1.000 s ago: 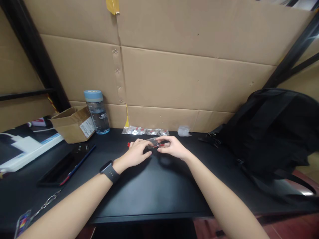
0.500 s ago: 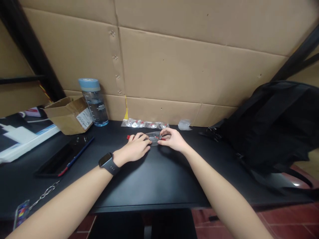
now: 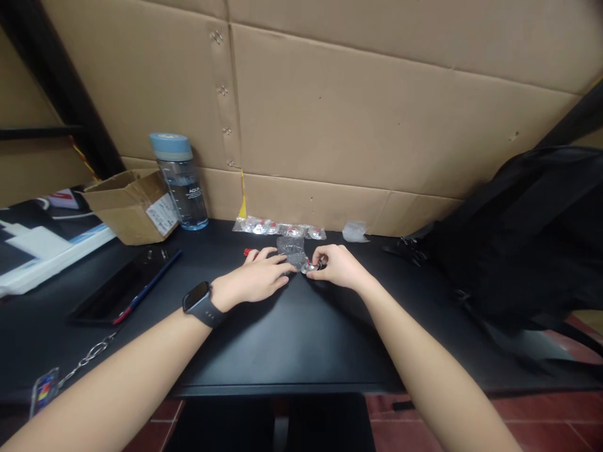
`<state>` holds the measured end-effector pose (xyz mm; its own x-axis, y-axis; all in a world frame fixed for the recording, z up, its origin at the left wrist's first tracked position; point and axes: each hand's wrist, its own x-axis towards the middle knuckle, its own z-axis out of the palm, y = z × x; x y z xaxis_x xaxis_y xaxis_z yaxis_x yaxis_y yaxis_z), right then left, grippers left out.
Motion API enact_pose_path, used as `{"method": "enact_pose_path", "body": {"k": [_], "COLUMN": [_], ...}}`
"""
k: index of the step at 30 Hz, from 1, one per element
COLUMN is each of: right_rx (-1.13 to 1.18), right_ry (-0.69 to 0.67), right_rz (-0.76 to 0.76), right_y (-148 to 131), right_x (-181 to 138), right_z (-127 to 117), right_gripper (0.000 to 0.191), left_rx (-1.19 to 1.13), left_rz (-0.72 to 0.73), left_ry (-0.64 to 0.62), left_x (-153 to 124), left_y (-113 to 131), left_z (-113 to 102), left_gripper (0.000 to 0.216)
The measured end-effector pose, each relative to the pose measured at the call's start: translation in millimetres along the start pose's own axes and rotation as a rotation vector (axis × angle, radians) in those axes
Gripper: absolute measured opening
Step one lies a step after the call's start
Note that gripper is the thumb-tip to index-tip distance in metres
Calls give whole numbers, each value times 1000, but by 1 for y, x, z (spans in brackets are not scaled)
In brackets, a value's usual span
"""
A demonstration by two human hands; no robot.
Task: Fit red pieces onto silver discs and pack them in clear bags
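Observation:
My left hand (image 3: 259, 276) lies on the black table with its fingers spread, the fingertips at the lower left edge of a clear plastic bag (image 3: 292, 249). A small red object (image 3: 247, 252) peeps out beyond its knuckles, mostly hidden. At the bag's right end, my right hand (image 3: 340, 265) pinches a small shiny silver-and-red item (image 3: 308, 267) between thumb and fingers; its exact kind is too small to tell. Behind the hands, several silver-and-red items in clear wrappers (image 3: 292, 231) lie in a row along the cardboard wall.
A crumpled translucent wrapper (image 3: 355, 231) lies right of the row. On the left stand a water bottle (image 3: 181, 188) and an open cardboard box (image 3: 129, 213), with a dark tablet (image 3: 127, 285) before them. A black backpack (image 3: 522, 245) fills the right side.
My right hand has shifted slightly right and turned, and the silver-and-red item now shows at its fingertips. The plastic bag lies bunched farther back. My left hand stays nearly in place.

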<state>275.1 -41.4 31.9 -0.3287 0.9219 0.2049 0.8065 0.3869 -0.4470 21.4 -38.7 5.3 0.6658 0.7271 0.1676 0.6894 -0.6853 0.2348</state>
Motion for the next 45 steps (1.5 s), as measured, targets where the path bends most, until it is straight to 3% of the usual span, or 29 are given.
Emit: {"method": "enact_pose_path", "body": {"k": [12, 23, 30, 37, 45], "right_rx": [-91, 31, 28, 35, -18], "right_ry": [-93, -48, -65, -75, -24], "right_rz": [-14, -128, -225, -263, -310], "right_y": [-3, 0, 1, 3, 0], "right_x": [-3, 0, 0, 2, 3], "right_z": [0, 11, 11, 10, 21], "right_gripper": [8, 24, 26, 20, 20], "left_rx": [91, 44, 62, 24, 6], "left_rz": [11, -30, -40, -35, -40], "left_ry": [-53, -152, -200, -298, -283], "left_x": [-2, 0, 0, 0, 1], "left_y": [5, 12, 10, -10, -9], "left_z": [-5, -14, -20, -29, -28], "left_gripper": [42, 44, 41, 39, 39]}}
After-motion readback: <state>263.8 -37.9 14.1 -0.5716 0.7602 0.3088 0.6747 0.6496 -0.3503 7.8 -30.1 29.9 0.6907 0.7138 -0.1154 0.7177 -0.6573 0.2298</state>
